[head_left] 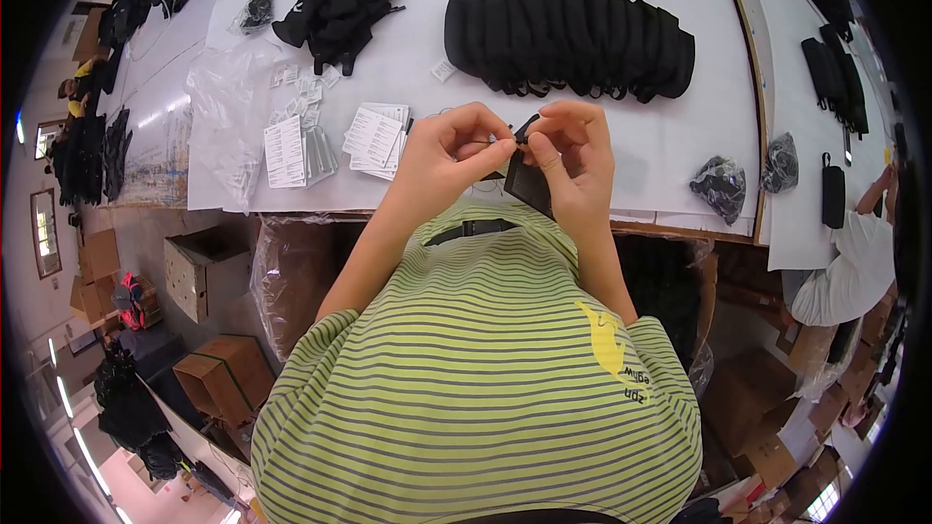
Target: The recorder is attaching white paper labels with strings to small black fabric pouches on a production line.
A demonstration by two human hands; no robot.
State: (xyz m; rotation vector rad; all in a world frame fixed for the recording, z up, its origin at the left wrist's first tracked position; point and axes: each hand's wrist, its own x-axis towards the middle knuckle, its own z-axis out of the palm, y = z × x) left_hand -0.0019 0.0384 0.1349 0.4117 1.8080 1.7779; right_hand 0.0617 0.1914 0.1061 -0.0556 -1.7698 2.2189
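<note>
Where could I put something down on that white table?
There's bare white table between the right hand and the nearer bagged black bundle, below the row of black items. A narrower gap runs between that row and the black strappy heap. It's crowded left of the left hand: cards, tags, clear plastic.

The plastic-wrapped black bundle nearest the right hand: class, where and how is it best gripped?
Likely around the middle of the black bundle, the right hand coming from the left: its rounded, compact shape suits a wrapping grip, and another wrapped bundle sits close on its right.
</note>
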